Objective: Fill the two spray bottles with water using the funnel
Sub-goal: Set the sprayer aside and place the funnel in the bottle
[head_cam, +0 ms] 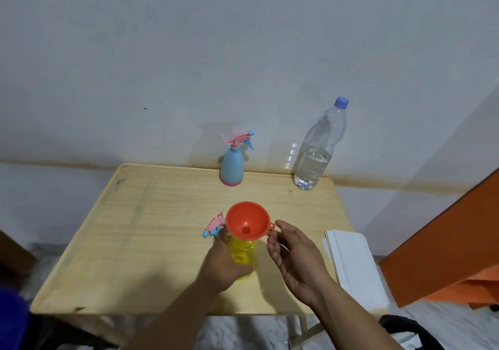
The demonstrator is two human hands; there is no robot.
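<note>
Both hands were nearest: the left hand [225, 262] gripped the yellow bottle [242, 252], and the right hand [290, 252] was relaxed open, its fingertips [278, 225] just beside the tab of the orange funnel [247, 221] sitting in the bottle's neck. Beyond the fingers stood the blue bottle [231, 167] and the capped water bottle [316, 150]. If the funnel tilted during pouring, water could probably spill on the table [135, 228].

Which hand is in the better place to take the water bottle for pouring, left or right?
Probably the right hand. It is open beside the funnel, on the same side as the water bottle. The left hand holds the yellow bottle.
</note>
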